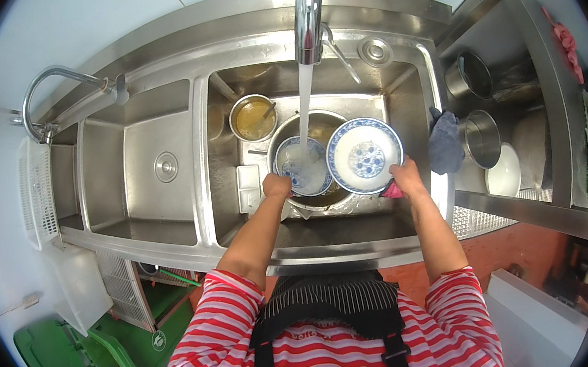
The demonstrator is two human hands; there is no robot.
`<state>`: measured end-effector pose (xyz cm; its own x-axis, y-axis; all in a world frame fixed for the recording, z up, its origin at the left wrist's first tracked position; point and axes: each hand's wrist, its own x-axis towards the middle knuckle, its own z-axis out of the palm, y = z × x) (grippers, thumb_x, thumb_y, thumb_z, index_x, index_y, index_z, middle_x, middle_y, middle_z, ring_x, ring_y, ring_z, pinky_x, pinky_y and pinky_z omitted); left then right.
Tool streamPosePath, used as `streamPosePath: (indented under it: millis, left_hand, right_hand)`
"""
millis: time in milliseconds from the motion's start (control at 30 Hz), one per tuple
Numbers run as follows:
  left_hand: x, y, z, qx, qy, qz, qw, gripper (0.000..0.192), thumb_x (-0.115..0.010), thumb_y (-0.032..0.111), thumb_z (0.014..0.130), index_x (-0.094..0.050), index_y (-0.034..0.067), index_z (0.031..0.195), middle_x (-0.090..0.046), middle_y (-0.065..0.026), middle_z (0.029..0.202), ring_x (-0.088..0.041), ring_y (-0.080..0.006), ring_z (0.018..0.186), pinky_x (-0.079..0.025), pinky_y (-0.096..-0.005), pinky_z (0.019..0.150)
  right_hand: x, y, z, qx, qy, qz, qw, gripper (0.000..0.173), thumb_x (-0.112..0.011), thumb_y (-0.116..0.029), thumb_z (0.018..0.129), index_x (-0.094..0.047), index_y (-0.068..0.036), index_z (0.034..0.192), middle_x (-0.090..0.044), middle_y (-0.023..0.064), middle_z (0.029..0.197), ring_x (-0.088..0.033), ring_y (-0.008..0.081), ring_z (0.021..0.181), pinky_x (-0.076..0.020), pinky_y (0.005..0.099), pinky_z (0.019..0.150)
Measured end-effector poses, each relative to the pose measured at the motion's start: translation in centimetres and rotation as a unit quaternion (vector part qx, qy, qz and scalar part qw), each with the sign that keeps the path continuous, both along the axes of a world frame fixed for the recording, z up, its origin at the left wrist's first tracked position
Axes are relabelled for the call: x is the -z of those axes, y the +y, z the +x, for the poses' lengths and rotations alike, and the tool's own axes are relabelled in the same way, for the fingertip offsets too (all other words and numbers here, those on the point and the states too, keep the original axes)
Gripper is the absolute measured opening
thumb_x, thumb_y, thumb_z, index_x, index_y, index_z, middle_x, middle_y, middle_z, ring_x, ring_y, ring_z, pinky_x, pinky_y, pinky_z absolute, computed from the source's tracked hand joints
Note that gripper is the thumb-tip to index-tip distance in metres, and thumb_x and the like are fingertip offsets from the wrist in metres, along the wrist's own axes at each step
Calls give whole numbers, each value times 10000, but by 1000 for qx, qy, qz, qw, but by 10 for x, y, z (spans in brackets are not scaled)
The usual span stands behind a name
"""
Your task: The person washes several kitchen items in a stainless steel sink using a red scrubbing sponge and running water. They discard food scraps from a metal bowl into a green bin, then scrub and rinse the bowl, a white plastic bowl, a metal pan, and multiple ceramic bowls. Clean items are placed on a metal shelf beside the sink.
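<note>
My left hand (277, 185) grips the near-left rim of a blue-and-white bowl (311, 177). Water from the chrome faucet (306, 20) pours into this bowl, which is over a large round metal pot (338, 198) in the sink. In my right hand (406, 177) is a second blue-and-white dish (389, 139), held by its right rim, its patterned inner face turned up. A pink cloth (392, 190) is pinched under that hand, beside the rim. The dish's left edge overlaps the bowl's right side in view; whether they touch I cannot tell.
Left of the pot stands a metal container (253, 118) of yellowish liquid with a utensil in it. White rectangular dishes (247, 179) lie below it. A dark blue cloth (445, 145) hangs over the right sink edge. Metal pots (481, 138) and a white bowl (504, 172) sit farther right.
</note>
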<state>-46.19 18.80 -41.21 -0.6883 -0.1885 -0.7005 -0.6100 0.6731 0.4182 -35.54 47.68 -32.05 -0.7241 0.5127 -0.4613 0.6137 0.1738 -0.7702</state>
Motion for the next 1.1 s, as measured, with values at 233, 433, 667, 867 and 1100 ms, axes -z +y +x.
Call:
streamPosePath:
  millis: [233, 433, 667, 867, 1100]
  left_hand:
    - [-24, 0, 3, 143, 208, -93, 963, 388, -577, 244, 766, -541, -99, 943, -588, -265, 939, -599, -333, 874, -466, -318, 780]
    - [-95, 11, 25, -51, 53, 415, 907, 663, -609, 364, 791, -341, -23, 1258, -504, -135, 1145, -503, -229, 1037, -412, -336, 843]
    - [-97, 1, 18, -180, -21, 442, 878, 571, -591, 114, 672, -393, -15, 1191, -547, -128, 1013, -580, -251, 821, -466, -340, 721]
    - [-105, 15, 18, 98, 335, 54, 936, 780, -688, 183, 580, -332, -32, 1240, -463, -259, 1097, -468, -376, 993, -373, -399, 877]
    - [-123, 20, 9, 151, 398, 61, 903, 727, -674, 157, 597, -346, -32, 1217, -483, -253, 1066, -476, -373, 980, -371, -402, 872]
  right_hand:
    - [14, -32, -7, 100, 22, -296, 950, 342, -486, 5, 726, -484, 99, 1055, -585, 178, 902, -603, 244, 759, -516, 330, 668]
    - [21, -69, -17, 66, 44, -356, 931, 300, -528, -9, 715, -543, 76, 1003, -606, 143, 890, -599, 219, 792, -485, 297, 725]
    - [23, -78, -22, -134, 34, -5, 990, 215, -551, -150, 761, -588, 39, 856, -619, 130, 756, -609, 210, 682, -478, 287, 625]
    - [-25, -70, -23, -120, 81, -78, 986, 183, -514, -184, 841, -563, -8, 834, -578, 78, 615, -520, 140, 426, -424, 266, 404]
    - [-99, -84, -31, -156, 175, -278, 932, 177, -515, -150, 857, -584, -17, 952, -608, 44, 829, -561, 89, 706, -458, 231, 625]
